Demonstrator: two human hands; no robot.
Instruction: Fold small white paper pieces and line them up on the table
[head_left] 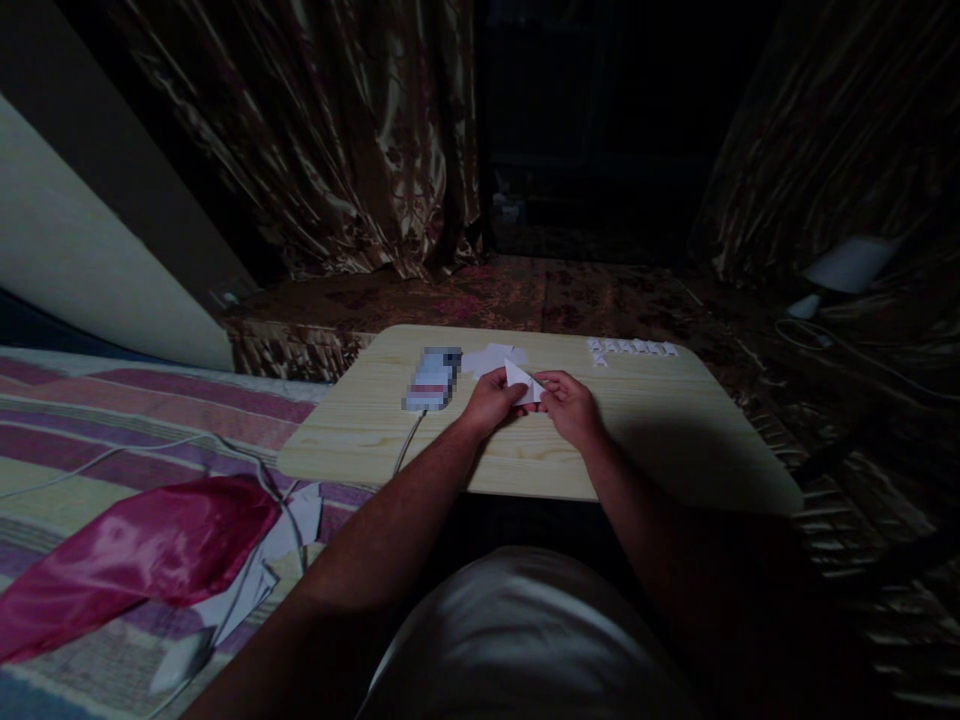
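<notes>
Both my hands meet over the middle of a small light wooden table [675, 430]. My left hand [491, 400] and my right hand [571, 405] pinch a small folded piece of white paper [521, 380] between their fingertips, a pointed corner sticking up. Just behind it lie a few loose white paper pieces [491, 357] flat on the table. A row of several small folded paper pieces [634, 348] sits at the far right of the tabletop.
A blurred phone-like object [433, 380] with a cable [409, 445] lies left of my hands. A striped bedspread [90, 430] with a red plastic bag [142, 550] is at left. Patterned curtains [337, 150] hang behind. A white object [851, 265] rests at right.
</notes>
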